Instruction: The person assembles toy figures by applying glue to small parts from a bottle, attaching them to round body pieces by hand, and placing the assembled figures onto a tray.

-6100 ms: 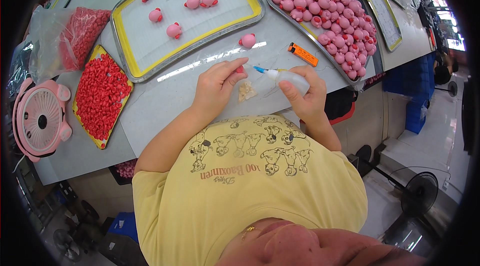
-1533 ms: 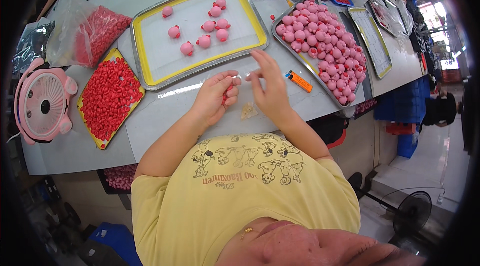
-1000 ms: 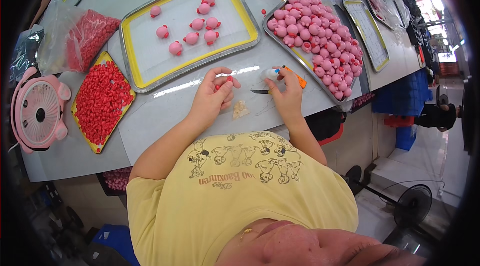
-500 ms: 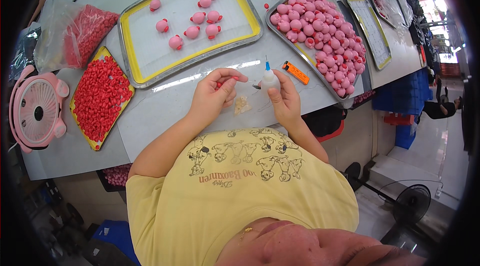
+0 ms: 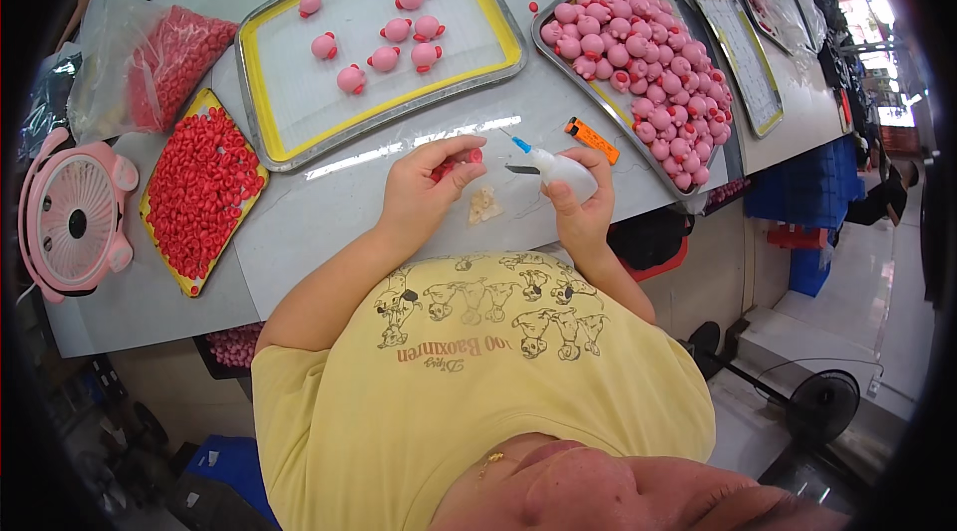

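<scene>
My left hand (image 5: 424, 187) is closed around small red plastic pieces (image 5: 461, 164), seen between its bent fingers and thumb. In my right hand (image 5: 583, 217) is a white squeeze bottle (image 5: 568, 174) with a blue needle tip. The bottle lies tilted, its needle pointing up and left toward my left fingers but apart from them. A dark, flat blade-like tip (image 5: 521, 170) shows beside the bottle; whether my right hand holds it I cannot tell. Between my hands a small heap of pale crumbly bits (image 5: 484, 205) lies on the table. An orange lighter-shaped object (image 5: 592, 140) rests beyond my right hand.
Ahead, a yellow-rimmed tray (image 5: 349, 144) bears several pink balls with red parts. On the right, another tray (image 5: 550, 50) is heaped with pink balls. To the left are a yellow tray of red pieces (image 5: 199, 197), a pink fan (image 5: 75, 222) and a plastic bag (image 5: 110, 62).
The squeeze bottle has tipped from upright to slanting left, its needle now nearer my left hand. My left fingers have curled, and more red shows between them.
</scene>
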